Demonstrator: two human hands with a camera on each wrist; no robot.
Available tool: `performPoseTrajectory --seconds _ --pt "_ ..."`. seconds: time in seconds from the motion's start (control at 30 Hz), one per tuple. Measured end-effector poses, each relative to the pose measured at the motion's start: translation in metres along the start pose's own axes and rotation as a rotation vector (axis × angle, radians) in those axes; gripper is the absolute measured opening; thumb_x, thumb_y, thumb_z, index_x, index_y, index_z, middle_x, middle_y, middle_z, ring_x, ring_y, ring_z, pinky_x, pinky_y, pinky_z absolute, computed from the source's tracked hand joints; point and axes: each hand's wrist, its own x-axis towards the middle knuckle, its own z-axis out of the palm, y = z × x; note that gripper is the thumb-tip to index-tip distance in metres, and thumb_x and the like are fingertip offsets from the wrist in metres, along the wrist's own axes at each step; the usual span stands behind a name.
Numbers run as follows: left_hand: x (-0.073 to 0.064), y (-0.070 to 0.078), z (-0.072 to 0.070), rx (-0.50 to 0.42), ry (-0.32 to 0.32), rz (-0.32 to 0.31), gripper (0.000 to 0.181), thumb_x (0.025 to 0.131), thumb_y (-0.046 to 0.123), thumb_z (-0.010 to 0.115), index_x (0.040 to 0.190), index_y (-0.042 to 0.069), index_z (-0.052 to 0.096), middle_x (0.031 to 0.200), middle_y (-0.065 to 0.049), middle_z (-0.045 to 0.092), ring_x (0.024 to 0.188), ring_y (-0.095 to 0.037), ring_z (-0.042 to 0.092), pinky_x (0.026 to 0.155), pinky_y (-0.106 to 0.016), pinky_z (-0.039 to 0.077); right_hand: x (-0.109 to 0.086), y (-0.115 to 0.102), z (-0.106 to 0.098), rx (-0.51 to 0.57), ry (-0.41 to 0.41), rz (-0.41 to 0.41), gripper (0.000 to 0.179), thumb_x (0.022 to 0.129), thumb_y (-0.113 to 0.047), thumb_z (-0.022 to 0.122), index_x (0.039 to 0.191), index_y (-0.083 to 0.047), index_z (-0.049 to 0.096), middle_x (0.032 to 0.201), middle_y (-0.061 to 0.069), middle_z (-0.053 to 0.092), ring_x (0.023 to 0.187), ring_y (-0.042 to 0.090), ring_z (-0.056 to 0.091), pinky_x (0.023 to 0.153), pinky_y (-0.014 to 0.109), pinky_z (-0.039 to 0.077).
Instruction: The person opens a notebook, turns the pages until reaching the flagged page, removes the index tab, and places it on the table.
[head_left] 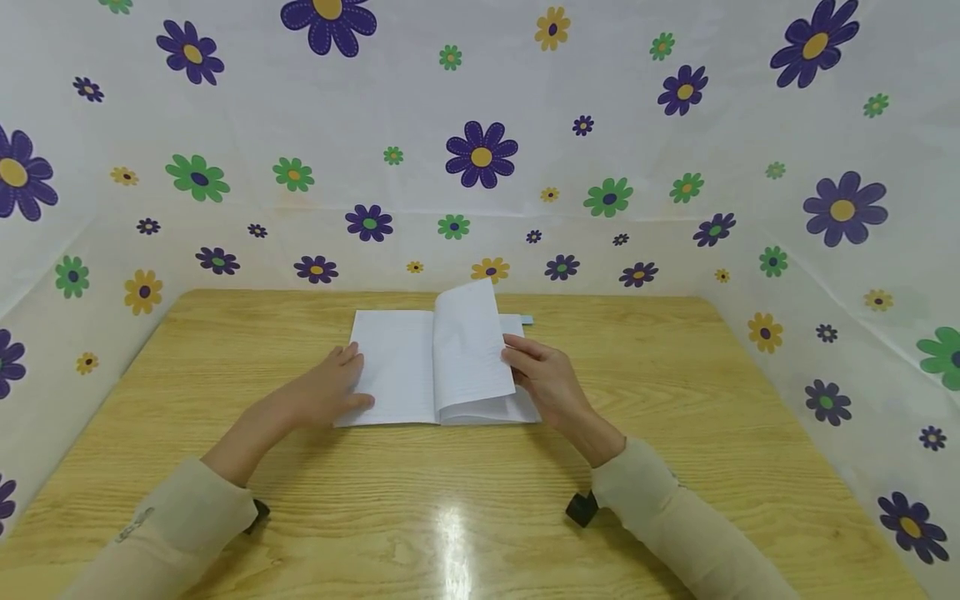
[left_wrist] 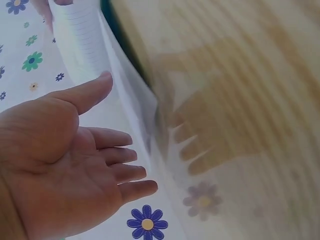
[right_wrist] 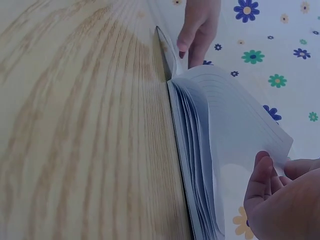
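Observation:
An open notebook (head_left: 393, 367) with lined white pages lies on the table. My left hand (head_left: 330, 392) touches the outer edge of its left page; in the left wrist view the fingers and thumb are extended. With my right hand (head_left: 551, 383) I pinch the outer edge of a lifted page (head_left: 472, 346), which stands curved up over the right half. The right wrist view shows the fingertips and thumb meeting at that page's edge, with several loose sheets (right_wrist: 195, 135) fanned beneath it.
The wooden table (head_left: 375, 517) carries the notebook near its back edge. A pale blue tab (head_left: 527, 320) sticks out at the notebook's upper right. Flower-printed white sheeting (head_left: 525, 83) stands behind and on both sides. Small black devices (head_left: 582, 508) sit under the cuffs.

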Motion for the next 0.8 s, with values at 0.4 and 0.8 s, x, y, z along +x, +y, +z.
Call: performPoseTrajectory --seconds 0.4,0.8 --pt "-0.004 0.013 -0.014 -0.094 0.147 0.040 0.077 0.107 0.034 0.058 0.159 -0.011 0.022 0.167 -0.030 0.013 0.154 -0.047 0.015 0.122 -0.060 0.020 -0.002 0.000 0.009 -0.001 0.047 -0.070 0.036 0.104 -0.008 0.063 0.138 0.003 0.063 0.128 0.014 0.066 0.094 0.013 0.062 0.081 0.021 0.055" --pt "0.006 0.038 -0.022 -0.102 0.229 0.102 0.078 0.107 0.032 0.059 0.161 -0.008 0.019 0.169 -0.024 0.015 0.156 -0.039 0.016 0.123 -0.055 0.021 -0.004 -0.001 0.017 0.045 0.056 -0.115 0.033 0.103 -0.009 0.064 0.134 0.003 0.067 0.113 0.007 0.068 0.085 0.012 0.056 0.074 0.019 0.052"
